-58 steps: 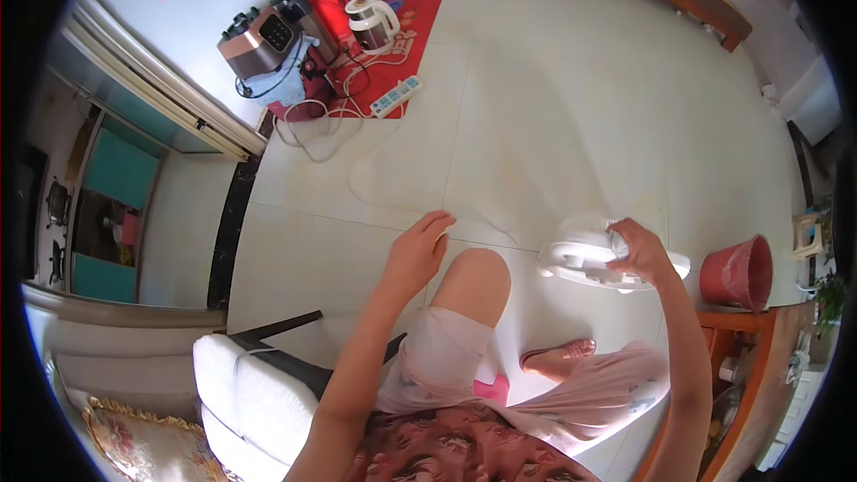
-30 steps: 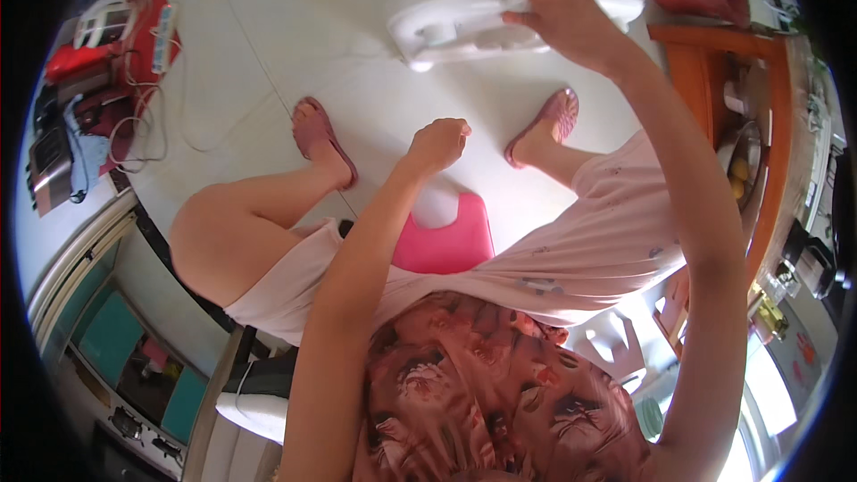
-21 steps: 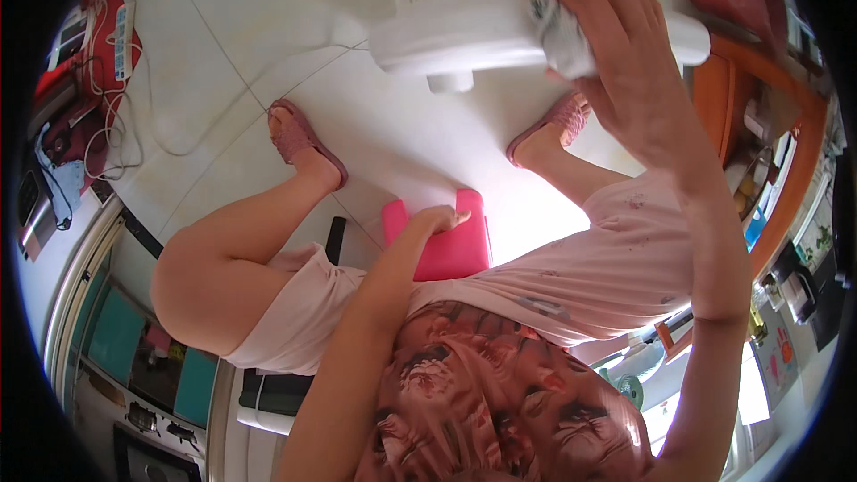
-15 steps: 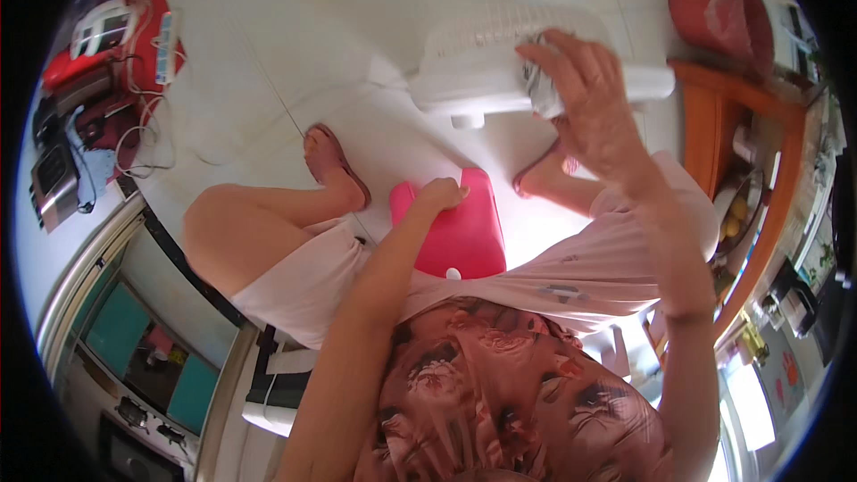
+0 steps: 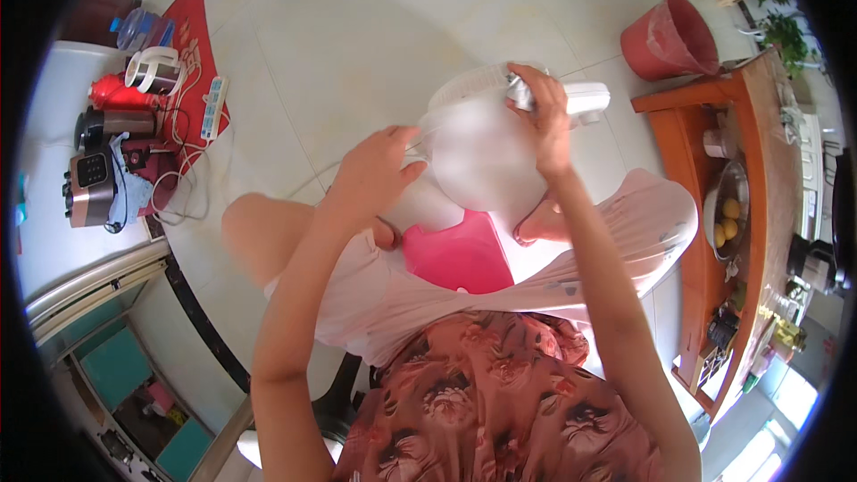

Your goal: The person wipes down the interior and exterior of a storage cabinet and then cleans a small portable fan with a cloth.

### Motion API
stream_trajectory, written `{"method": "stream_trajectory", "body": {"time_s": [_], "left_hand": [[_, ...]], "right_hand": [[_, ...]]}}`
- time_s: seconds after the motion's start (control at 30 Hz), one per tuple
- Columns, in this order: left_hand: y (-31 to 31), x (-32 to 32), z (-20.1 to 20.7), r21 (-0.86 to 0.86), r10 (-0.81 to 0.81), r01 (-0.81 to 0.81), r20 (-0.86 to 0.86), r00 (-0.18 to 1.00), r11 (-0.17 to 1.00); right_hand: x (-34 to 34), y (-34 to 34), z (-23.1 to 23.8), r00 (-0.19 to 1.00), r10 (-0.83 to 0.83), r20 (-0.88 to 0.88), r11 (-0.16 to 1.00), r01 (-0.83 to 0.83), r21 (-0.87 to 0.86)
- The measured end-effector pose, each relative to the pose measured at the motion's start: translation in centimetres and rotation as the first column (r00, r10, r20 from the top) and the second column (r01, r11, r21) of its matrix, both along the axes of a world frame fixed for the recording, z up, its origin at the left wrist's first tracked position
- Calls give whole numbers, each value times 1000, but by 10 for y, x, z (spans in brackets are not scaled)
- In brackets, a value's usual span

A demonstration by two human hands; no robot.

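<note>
The scene is viewed from the person's head by the left of two fisheye cameras, aimed steeply down at the floor [image 5: 536,18]. The floral shirt [image 5: 482,393] is seen close below; the left hand [image 5: 371,171] and right hand [image 5: 544,116] are framed farther out, near mid-view. Straight edges are bowed toward the rim.

Lettering goes unread in this scene. Pale, character-like markings toward the right edge of a red mat [image 5: 189,11] are partly covered and too unclear to make out; a bronze-and-black kitchen appliance [image 5: 93,189] near the mat shows a panel [image 5: 92,170] with illegible specks.
</note>
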State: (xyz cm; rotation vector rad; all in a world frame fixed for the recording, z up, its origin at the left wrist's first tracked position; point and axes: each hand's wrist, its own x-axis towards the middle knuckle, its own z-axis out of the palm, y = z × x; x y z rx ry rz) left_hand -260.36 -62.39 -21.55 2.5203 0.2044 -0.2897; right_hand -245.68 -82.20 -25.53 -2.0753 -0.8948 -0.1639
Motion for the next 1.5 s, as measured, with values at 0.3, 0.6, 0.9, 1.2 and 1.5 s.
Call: {"method": "stream_trajectory", "body": {"time_s": [0.3,0.6,0.9,1.2,1.5], "left_hand": [[-8,29,-72,-357,168,-55,295,941,933],[-4,40,-46,-357,159,-102,136,978,929],[-5,49,-29,-111,37,-40,-28,999,993],[-26,86,-41,-219,-159,202,197,967,955],[-24,79,-48,-252,-45,115,269,962,961]], "right_hand": [[-56,34,-27,958,202,202,979,-191,-74],[-12,-16,-31,910,-394,126,913,372,167],[4,-60,-26,857,-504,108,864,499,73],[-19,-38,-29,787,-610,-97,769,617,166],[7,-61,-15,905,-411,111,909,416,-26]]}}
